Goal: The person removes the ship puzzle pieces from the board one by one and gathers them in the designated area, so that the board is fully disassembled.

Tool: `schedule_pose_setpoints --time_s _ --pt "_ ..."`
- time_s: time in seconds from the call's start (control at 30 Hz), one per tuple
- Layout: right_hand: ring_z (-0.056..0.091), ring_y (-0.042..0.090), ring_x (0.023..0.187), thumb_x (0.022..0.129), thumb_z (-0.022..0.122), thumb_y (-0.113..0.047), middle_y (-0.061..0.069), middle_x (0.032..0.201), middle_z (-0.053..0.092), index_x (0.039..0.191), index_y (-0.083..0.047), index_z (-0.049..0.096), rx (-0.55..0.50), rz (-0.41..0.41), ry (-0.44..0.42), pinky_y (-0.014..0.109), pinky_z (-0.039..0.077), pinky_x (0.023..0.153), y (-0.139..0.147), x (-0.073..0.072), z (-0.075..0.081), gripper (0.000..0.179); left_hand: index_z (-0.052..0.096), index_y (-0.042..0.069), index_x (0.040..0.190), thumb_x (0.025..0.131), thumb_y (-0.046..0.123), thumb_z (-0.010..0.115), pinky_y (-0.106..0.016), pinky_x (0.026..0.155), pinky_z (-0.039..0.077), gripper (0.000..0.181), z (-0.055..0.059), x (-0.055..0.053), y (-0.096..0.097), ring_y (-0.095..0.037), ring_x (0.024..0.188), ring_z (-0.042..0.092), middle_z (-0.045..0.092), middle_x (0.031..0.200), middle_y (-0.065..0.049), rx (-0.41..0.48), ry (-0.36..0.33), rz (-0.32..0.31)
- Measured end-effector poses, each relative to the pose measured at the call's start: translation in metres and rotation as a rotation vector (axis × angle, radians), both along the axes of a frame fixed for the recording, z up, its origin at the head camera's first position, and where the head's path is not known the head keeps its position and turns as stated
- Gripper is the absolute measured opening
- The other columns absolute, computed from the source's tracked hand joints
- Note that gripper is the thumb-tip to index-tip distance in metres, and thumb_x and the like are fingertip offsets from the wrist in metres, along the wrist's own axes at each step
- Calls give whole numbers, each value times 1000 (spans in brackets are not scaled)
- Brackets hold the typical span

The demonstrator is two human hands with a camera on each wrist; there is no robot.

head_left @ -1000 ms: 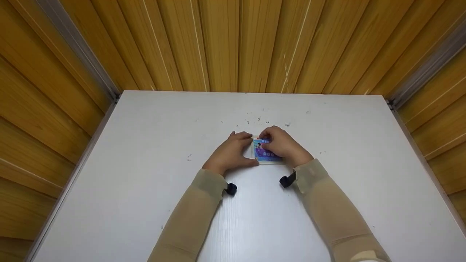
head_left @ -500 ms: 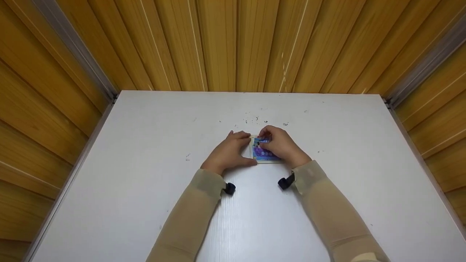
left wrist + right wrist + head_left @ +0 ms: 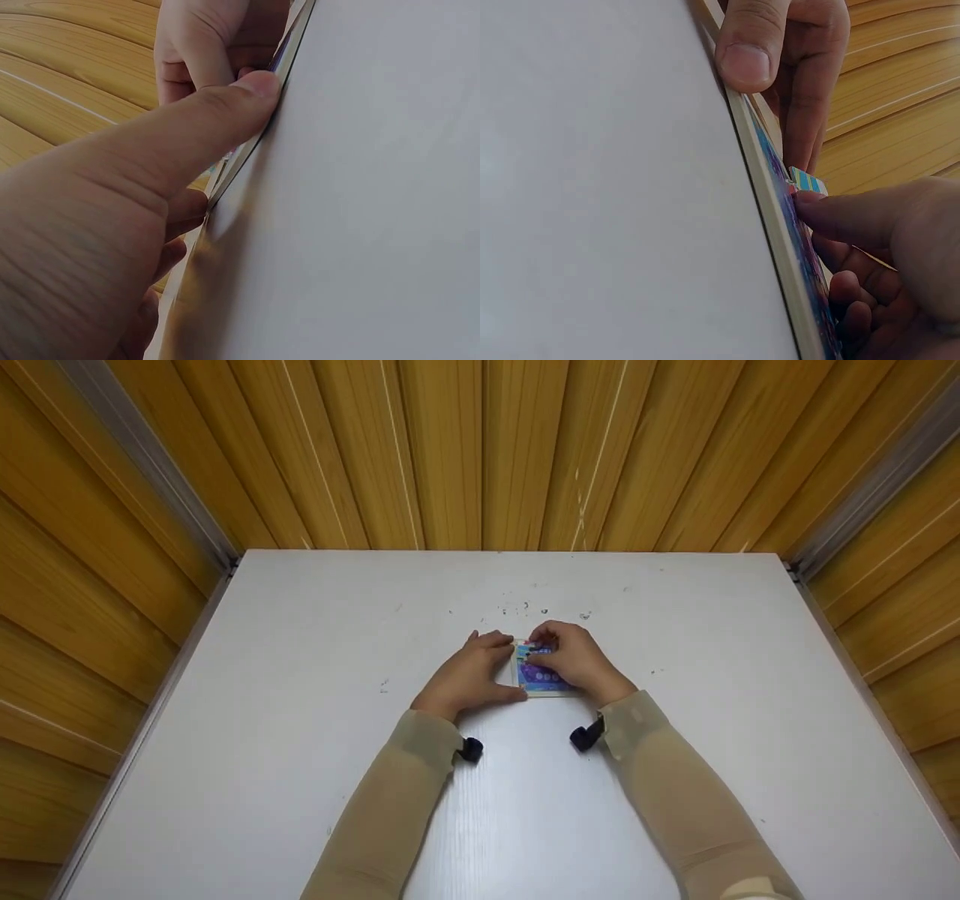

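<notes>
A small flat picture puzzle board (image 3: pixel 551 687) with a pale frame and a blue-purple picture lies on the white table. My left hand (image 3: pixel 466 676) holds its left side, thumb at the near edge and fingers at the far corner; the left wrist view shows the thumb (image 3: pixel 259 84) against the frame. Over the picture, my right hand (image 3: pixel 577 660) pinches a small puzzle piece with blue and yellow stripes (image 3: pixel 808 181), tilted up from the board in the right wrist view. The right hand covers much of the board's right part.
The white table (image 3: pixel 315 780) carries scattered dark marks (image 3: pixel 525 606) beyond the board. Wood-look panels (image 3: pixel 450 450) stand behind the table and at both sides. A small black camera (image 3: pixel 471 750) sits at the left wrist, another black camera (image 3: pixel 583 738) at the right.
My right thumb and fingers have shifted slightly left across the picture, and the picture near the thumb looks different. The left hand keeps its hold. The whole head view has drifted a little.
</notes>
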State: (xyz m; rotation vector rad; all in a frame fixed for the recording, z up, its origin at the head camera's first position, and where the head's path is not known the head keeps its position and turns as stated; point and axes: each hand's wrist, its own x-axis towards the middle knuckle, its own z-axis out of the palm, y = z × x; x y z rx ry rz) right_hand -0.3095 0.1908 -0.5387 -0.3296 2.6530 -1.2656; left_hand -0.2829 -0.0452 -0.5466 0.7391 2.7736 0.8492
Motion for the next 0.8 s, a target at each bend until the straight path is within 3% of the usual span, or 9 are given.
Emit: schedule_pose_setpoints --time_s 0.23,0.5,0.7,0.8 --pt "70 24 107 100 87 -17 11 121 83 128 -8 82 -43 -6 11 38 56 101 4 -5 1 30 60 17 166 91 54 94 -46 148 14 90 2 -2 1 -27 174 35 51 178 -4 -16 -20 39" --pt "68 18 97 101 84 -19 7 110 82 117 -9 84 -137 -53 -4 27 56 86 8 -6 -3 19 61 14 164 91 53 94 -44 149 8 90 0 -1 0 -28 174 36 52 177 -6 -9 -9 14" --pt "68 15 104 103 82 -19 1 110 78 119 -6 82 -255 -113 -41 23 55 92 13 -8 -3 21 60 15 165 90 53 94 -43 149 8 91 -2 0 0 -27 175 35 50 178 -5 -10 -9 18" --pt "66 14 105 103 79 -17 -2 110 74 119 -6 77 -375 -176 -104 23 55 93 16 -8 -1 19 61 16 164 89 52 95 -43 149 7 90 -3 1 1 -27 175 34 50 178 -5 1 -21 27"
